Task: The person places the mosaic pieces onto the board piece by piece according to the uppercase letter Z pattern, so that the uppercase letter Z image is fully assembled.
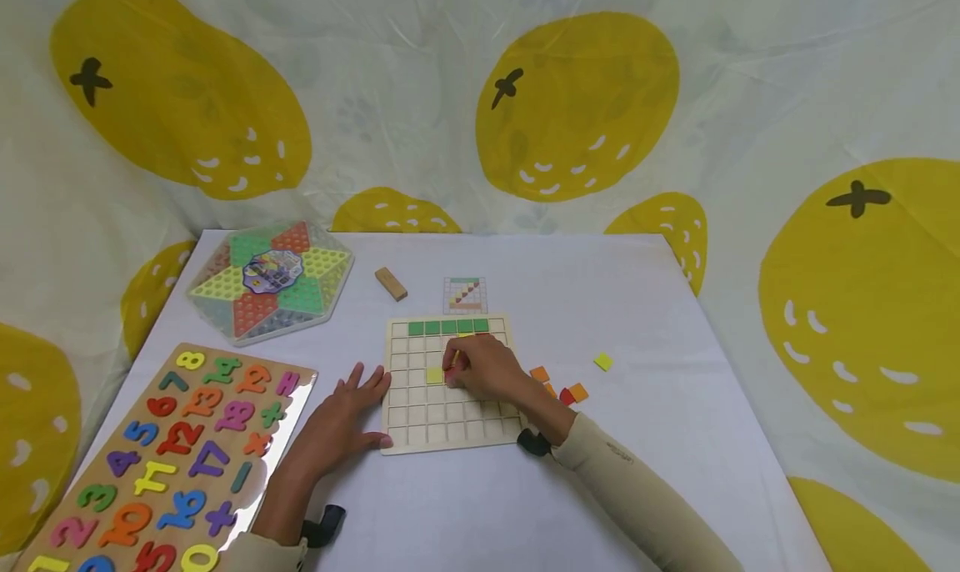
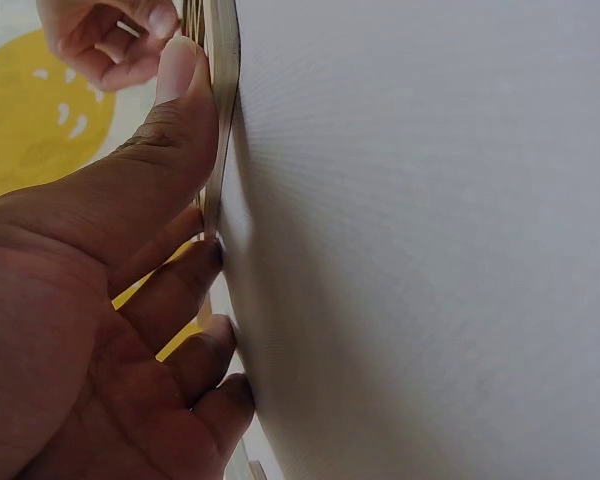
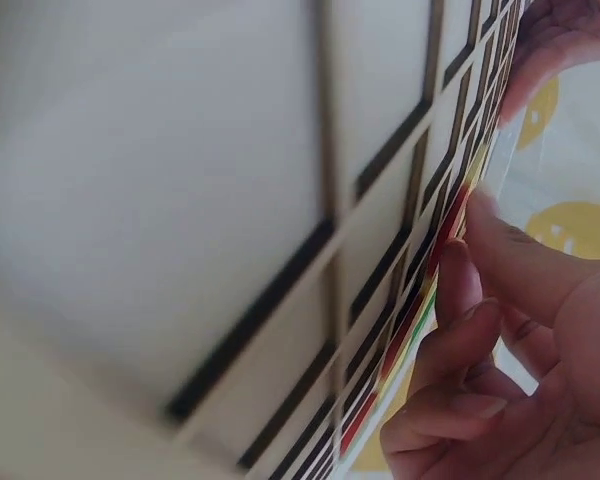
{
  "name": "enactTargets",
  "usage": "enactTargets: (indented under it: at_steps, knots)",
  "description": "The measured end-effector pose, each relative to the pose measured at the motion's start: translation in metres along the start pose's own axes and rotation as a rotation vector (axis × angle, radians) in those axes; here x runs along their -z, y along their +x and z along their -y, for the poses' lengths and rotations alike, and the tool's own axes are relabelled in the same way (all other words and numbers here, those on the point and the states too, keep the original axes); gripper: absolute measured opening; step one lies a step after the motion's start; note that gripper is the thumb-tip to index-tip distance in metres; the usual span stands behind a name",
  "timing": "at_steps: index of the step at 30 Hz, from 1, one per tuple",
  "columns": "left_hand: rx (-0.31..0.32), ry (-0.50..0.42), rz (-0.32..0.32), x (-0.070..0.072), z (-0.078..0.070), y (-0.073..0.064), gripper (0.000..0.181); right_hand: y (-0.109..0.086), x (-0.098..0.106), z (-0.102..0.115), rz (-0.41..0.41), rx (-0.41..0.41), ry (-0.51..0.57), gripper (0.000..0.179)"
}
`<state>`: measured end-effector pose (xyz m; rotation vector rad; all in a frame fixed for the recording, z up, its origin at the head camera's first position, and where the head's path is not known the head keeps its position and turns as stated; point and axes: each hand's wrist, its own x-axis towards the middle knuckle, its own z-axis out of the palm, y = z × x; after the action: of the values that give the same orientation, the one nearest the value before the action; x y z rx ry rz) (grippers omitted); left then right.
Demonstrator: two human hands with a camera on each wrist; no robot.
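Observation:
A wooden grid board (image 1: 417,436) lies on the table, with a row of green square tiles (image 1: 448,327) near its top. My right hand (image 1: 487,370) is over the middle of the board. Its thumb and index finger pinch a small red tile (image 3: 450,228) at the board's surface, beside a yellow tile (image 1: 434,375). More yellow and red shows partly hidden behind this hand. My left hand (image 1: 341,418) rests spread against the board's left edge. In the left wrist view, its thumb and fingertips touch that edge.
A printed pattern card (image 1: 465,296) lies behind the board, near a wooden block (image 1: 391,283). Orange tiles (image 1: 577,392) and a yellow tile (image 1: 603,361) lie to the right. A hexagonal star game board (image 1: 272,282) and a number puzzle board (image 1: 168,455) occupy the left.

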<state>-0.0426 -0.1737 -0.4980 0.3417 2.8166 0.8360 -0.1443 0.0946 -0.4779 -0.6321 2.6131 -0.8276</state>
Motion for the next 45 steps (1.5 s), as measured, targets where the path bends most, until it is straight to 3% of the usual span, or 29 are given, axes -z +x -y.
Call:
enactTargets:
  at_steps: [14,28,35,45]
  knots:
    - [0.014,0.005,0.012,0.0,-0.001,0.0,0.102,-0.03,0.028,-0.023,-0.07,-0.08,0.104,0.023]
    - [-0.002,0.025,0.007,-0.002,0.001,0.001,0.102,-0.055,0.054,-0.062,-0.145,-0.129,0.102,0.02]
    - [-0.011,0.028,0.002,-0.002,0.002,0.001,0.102,-0.072,0.064,-0.077,-0.157,-0.161,0.133,0.022]
    - [-0.008,0.026,0.0,-0.002,0.002,0.001,0.103,-0.092,0.073,-0.094,-0.124,-0.204,0.058,0.02]
